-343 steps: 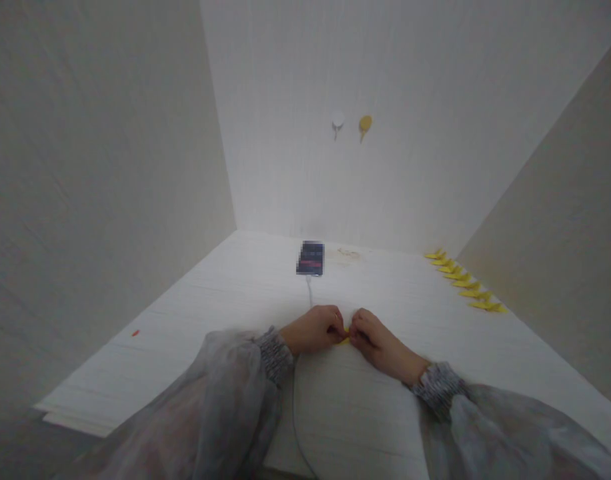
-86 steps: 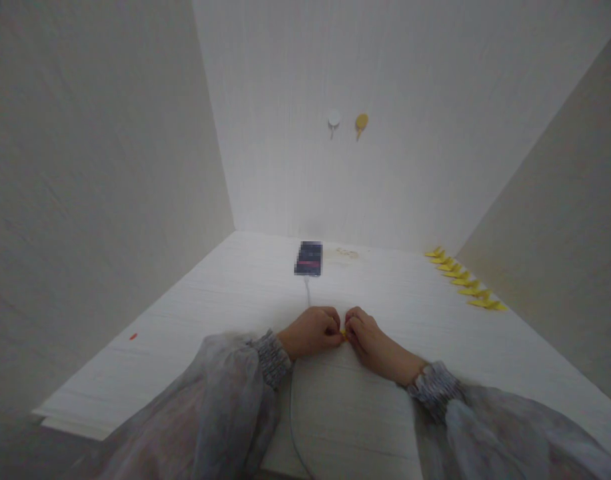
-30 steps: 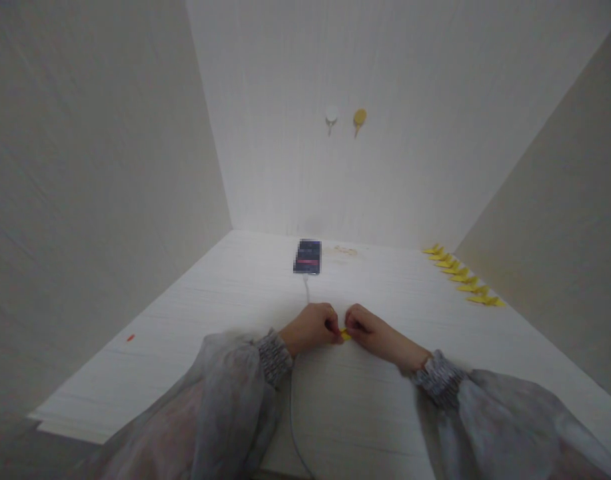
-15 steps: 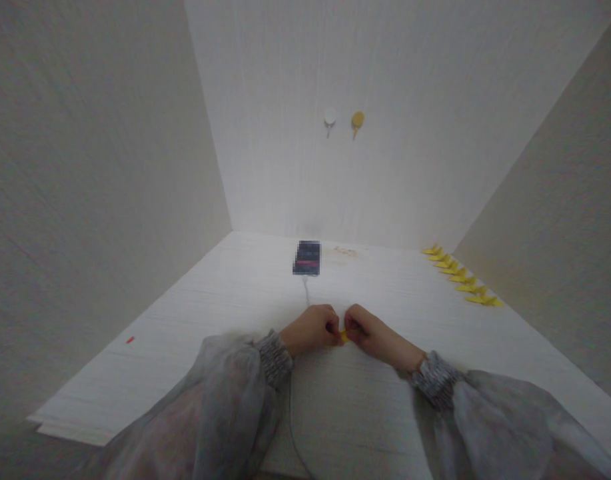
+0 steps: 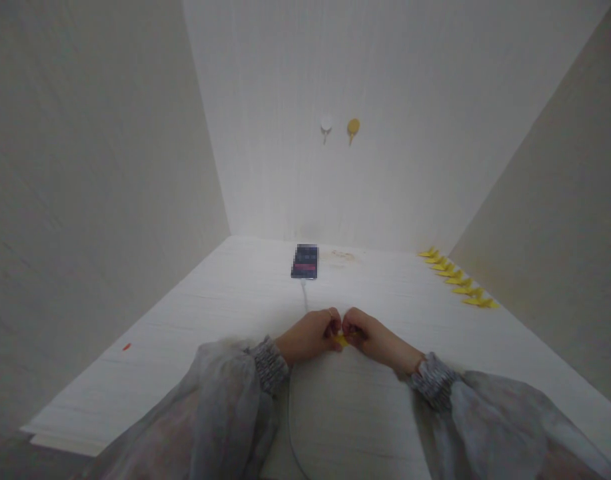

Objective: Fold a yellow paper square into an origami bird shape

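Between my two hands is a small piece of yellow folded paper [image 5: 342, 340], mostly covered by my fingers. My left hand [image 5: 315, 333] pinches its left side, with a ring on one finger. On the other side my right hand [image 5: 368, 333] is closed on the paper, thumb and fingertips together. The knuckles of both hands nearly touch above the white table. Several yellow folded paper cranes [image 5: 458, 280] stand in a slanting row at the table's right side, along the wall.
A phone with a blurred screen [image 5: 305, 261] lies near the back wall. Its white cable [image 5: 291, 427] runs under my left wrist to the front edge. A small red scrap [image 5: 126, 347] lies at the left. White [image 5: 326, 124] and yellow hooks [image 5: 353, 126] are on the back wall.
My hands have drawn slightly closer together around the yellow paper, and a bit more of it shows. The whole view has shifted a little.
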Tool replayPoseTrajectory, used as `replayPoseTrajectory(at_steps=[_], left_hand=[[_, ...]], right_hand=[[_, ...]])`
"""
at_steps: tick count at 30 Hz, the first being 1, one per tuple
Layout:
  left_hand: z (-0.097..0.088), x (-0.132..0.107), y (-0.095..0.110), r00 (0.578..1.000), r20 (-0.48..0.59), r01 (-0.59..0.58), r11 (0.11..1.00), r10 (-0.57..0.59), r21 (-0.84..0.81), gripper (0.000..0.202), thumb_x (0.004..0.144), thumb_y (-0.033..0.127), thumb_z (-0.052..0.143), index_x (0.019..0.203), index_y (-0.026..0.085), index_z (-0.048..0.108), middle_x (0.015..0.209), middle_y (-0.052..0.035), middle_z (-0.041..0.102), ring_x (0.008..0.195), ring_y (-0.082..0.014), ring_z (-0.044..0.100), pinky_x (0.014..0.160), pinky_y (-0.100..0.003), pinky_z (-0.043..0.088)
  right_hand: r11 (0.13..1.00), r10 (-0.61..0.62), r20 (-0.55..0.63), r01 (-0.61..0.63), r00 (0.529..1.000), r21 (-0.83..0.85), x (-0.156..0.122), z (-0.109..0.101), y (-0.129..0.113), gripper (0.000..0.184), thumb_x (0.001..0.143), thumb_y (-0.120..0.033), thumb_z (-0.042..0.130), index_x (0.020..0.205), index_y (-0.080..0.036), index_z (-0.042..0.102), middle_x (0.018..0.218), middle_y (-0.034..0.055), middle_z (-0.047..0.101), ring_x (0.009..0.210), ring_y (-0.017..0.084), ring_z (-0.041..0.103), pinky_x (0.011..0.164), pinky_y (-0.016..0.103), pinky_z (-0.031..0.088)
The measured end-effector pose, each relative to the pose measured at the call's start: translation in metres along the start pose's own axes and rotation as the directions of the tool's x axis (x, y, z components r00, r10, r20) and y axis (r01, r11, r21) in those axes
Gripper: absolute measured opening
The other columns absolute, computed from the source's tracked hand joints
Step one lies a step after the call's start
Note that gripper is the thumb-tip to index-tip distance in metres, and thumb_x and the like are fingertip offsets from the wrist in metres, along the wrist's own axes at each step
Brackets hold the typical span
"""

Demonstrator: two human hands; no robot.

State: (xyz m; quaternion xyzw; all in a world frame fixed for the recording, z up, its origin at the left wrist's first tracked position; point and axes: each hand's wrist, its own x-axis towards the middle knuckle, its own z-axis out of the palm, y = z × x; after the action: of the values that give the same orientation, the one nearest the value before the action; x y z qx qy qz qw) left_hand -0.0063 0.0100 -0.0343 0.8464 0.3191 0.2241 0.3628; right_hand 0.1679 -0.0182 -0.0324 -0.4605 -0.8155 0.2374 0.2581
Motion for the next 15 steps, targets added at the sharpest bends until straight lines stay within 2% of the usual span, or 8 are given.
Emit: replayPoseTrajectory(at_steps=[3,7,12,15], left_hand=[[-0.0008,-0.0002,-0.0001,0.999,0.003,-0.038,0.999,0.037,0.029,0.014,0.067,0.013,0.051,0.08,0.014,0.054,0.074,-0.0005,0.055,0.064,-0.0094,0.05,0.06,-0.02,0.039],[-0.0007,0.0008,-0.0003,0.998,0.005,-0.069,0.996,0.069,0.055,0.016,0.066,0.011,0.05,0.08,0.014,0.057,0.079,-0.0018,0.055,0.065,-0.009,0.05,0.062,-0.02,0.039],[-0.0003,0.0017,-0.0017,0.991,0.011,-0.13,0.99,0.13,0.049,0.006,0.065,0.012,0.053,0.068,0.013,0.058,0.078,-0.0025,0.054,0.067,-0.0091,0.05,0.064,-0.02,0.04],[-0.0006,0.0022,-0.0017,0.989,0.015,-0.146,0.987,0.146,0.067,0.007,0.066,0.014,0.053,0.065,0.013,0.06,0.077,-0.0027,0.055,0.068,-0.0091,0.051,0.066,-0.02,0.041]], right_hand=[[0.997,-0.068,0.012,0.068,0.998,0.035,-0.0011,0.0004,0.004,0.011,0.07,-0.007,0.046,0.067,-0.017,0.048,0.073,0.0,0.045,0.067,0.011,0.044,0.06,0.023,0.038],[0.993,-0.09,0.018,0.088,0.996,0.078,-0.0034,-0.0011,0.0049,0.008,0.076,-0.014,0.046,0.069,-0.018,0.049,0.078,0.0012,0.047,0.071,0.012,0.047,0.063,0.024,0.04],[0.982,-0.128,0.036,0.122,0.991,0.144,-0.0063,-0.0044,0.0022,0.006,0.077,-0.018,0.049,0.075,-0.018,0.055,0.082,0.0023,0.048,0.077,0.013,0.048,0.069,0.026,0.041],[0.978,-0.13,0.048,0.12,0.99,0.169,-0.0062,-0.0048,0.0007,0.005,0.074,-0.02,0.054,0.075,-0.018,0.058,0.083,0.0028,0.05,0.08,0.014,0.049,0.073,0.028,0.04]])
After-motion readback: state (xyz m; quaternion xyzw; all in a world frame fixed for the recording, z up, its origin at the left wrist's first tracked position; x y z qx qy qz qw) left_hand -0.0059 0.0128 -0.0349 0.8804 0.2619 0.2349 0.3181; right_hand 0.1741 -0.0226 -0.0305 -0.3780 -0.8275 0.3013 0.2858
